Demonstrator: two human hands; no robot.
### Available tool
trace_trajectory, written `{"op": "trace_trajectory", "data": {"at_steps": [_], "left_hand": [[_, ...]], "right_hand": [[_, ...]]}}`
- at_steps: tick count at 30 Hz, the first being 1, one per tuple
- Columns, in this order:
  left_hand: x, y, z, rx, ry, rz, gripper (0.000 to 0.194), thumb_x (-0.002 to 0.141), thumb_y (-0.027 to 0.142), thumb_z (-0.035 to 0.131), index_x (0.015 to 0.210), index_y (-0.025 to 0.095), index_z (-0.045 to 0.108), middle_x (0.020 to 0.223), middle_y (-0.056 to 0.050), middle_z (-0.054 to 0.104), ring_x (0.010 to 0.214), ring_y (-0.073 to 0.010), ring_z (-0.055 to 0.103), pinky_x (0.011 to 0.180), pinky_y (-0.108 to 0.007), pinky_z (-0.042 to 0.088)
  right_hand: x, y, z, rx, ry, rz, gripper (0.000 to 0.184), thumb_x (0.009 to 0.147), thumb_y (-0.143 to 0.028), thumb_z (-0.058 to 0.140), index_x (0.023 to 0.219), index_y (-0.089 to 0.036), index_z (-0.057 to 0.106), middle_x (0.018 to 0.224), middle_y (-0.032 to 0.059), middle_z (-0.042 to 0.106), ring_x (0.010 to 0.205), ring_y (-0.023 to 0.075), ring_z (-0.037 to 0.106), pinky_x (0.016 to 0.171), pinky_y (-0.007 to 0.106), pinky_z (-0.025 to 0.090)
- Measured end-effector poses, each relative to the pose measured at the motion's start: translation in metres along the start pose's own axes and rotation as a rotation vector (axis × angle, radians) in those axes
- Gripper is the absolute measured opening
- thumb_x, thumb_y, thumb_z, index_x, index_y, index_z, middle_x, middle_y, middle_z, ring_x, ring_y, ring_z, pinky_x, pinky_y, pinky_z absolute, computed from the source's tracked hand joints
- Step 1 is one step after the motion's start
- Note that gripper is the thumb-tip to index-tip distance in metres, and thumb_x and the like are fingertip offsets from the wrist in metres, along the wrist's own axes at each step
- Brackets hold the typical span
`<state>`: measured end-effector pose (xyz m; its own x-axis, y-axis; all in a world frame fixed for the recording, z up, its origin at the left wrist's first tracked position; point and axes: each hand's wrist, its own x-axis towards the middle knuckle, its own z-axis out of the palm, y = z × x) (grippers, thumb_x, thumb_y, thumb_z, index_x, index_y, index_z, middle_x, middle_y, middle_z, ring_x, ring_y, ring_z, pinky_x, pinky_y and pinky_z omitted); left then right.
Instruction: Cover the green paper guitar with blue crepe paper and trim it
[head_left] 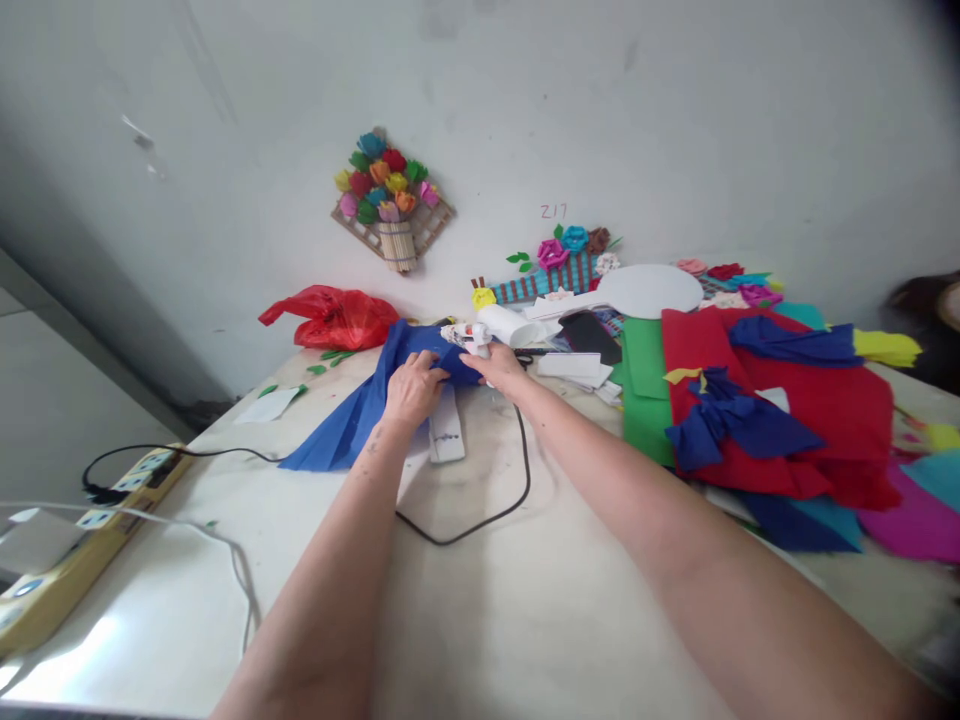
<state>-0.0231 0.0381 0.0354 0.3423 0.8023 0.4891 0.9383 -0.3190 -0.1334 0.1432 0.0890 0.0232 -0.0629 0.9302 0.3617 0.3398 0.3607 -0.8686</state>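
My left hand (414, 388) pinches the edge of a sheet of blue crepe paper (337, 430), its fingers bent over it. The sheet spreads down and left over the table. Right of it, my right hand (496, 368) is closed around a white hot glue gun (480, 340), which stands just above the far part of the blue paper. A black cord (525, 470) loops on the table below the gun. Under my left hand's side lies a white strip (447, 430) with dark marks. My fingertips are partly hidden.
A red plastic bag (341, 318) lies at the back left. Coloured crepe sheets, mainly red (847, 420) and green (645, 370), pile up on the right. A power strip (120, 510) runs along the left edge. Paper flowers (386, 180) hang on the wall.
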Motion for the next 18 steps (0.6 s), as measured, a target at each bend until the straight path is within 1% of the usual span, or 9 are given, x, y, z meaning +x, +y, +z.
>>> {"op": "trace_trajectory", "data": {"at_steps": [1,3,6,9,12,15,17,18], "left_hand": [[0.002,-0.001,-0.001,-0.035,-0.005,-0.013,0.026,0.084,0.024,0.048,0.098,0.026,0.07,0.118,-0.005,0.06,0.104,-0.022,0.054,0.083,-0.031,0.044],[0.005,-0.002,-0.002,-0.099,-0.04,-0.069,0.027,0.085,0.025,0.048,0.1,0.026,0.07,0.114,-0.003,0.064,0.102,-0.0206,0.057,0.083,-0.029,0.045],[0.011,-0.003,-0.003,-0.164,-0.099,-0.179,0.03,0.085,0.03,0.048,0.105,0.026,0.069,0.101,-0.004,0.07,0.094,-0.022,0.062,0.081,-0.03,0.046],[0.014,-0.005,-0.002,-0.214,-0.112,-0.243,0.032,0.085,0.034,0.048,0.108,0.026,0.069,0.099,-0.004,0.071,0.093,-0.0227,0.064,0.08,-0.03,0.047],[0.014,-0.005,-0.002,-0.24,-0.13,-0.243,0.033,0.085,0.035,0.046,0.108,0.028,0.068,0.1,-0.004,0.071,0.094,-0.0223,0.064,0.079,-0.029,0.047],[0.011,-0.001,-0.004,-0.184,-0.16,-0.226,0.033,0.083,0.037,0.047,0.108,0.028,0.066,0.094,-0.004,0.071,0.092,-0.0235,0.065,0.077,-0.03,0.047],[0.007,0.002,-0.007,-0.102,-0.199,-0.207,0.038,0.079,0.036,0.051,0.115,0.027,0.06,0.091,-0.006,0.071,0.091,-0.0255,0.065,0.077,-0.032,0.048],[0.006,0.003,-0.009,-0.062,-0.225,-0.192,0.045,0.076,0.034,0.054,0.12,0.025,0.055,0.091,-0.007,0.07,0.091,-0.0266,0.065,0.077,-0.033,0.047]], "right_hand": [[0.0,0.0,0.0,0.033,-0.025,0.012,0.031,0.074,-0.034,0.068,0.099,-0.016,0.069,0.088,0.0046,0.07,0.076,0.0178,0.067,0.065,0.028,0.054],[-0.001,0.001,0.002,0.11,-0.066,0.03,0.033,0.071,-0.032,0.071,0.099,-0.016,0.069,0.09,0.0052,0.071,0.077,0.0185,0.067,0.064,0.028,0.054],[-0.002,0.002,0.008,0.185,-0.068,0.019,0.032,0.065,-0.023,0.075,0.096,-0.014,0.07,0.09,0.0058,0.072,0.083,0.0198,0.068,0.07,0.029,0.054],[0.0,0.002,0.016,0.2,-0.059,0.009,0.032,0.062,-0.013,0.074,0.094,-0.014,0.07,0.093,0.0057,0.073,0.089,0.0198,0.067,0.076,0.028,0.053],[0.003,0.002,0.022,0.11,-0.047,-0.002,0.031,0.062,-0.009,0.072,0.092,-0.014,0.072,0.094,0.0048,0.073,0.091,0.0193,0.068,0.078,0.025,0.052],[0.006,0.002,0.025,-0.065,-0.015,-0.023,0.026,0.064,-0.01,0.07,0.089,-0.015,0.073,0.091,0.0049,0.073,0.09,0.0196,0.068,0.079,0.024,0.05],[0.007,0.003,0.026,-0.168,0.009,-0.046,0.023,0.066,-0.011,0.069,0.088,-0.016,0.073,0.091,0.0053,0.074,0.091,0.0199,0.068,0.08,0.024,0.05],[0.007,0.003,0.026,-0.207,0.019,-0.057,0.022,0.067,-0.012,0.069,0.088,-0.016,0.073,0.091,0.0053,0.074,0.091,0.0201,0.068,0.08,0.024,0.049]]}}
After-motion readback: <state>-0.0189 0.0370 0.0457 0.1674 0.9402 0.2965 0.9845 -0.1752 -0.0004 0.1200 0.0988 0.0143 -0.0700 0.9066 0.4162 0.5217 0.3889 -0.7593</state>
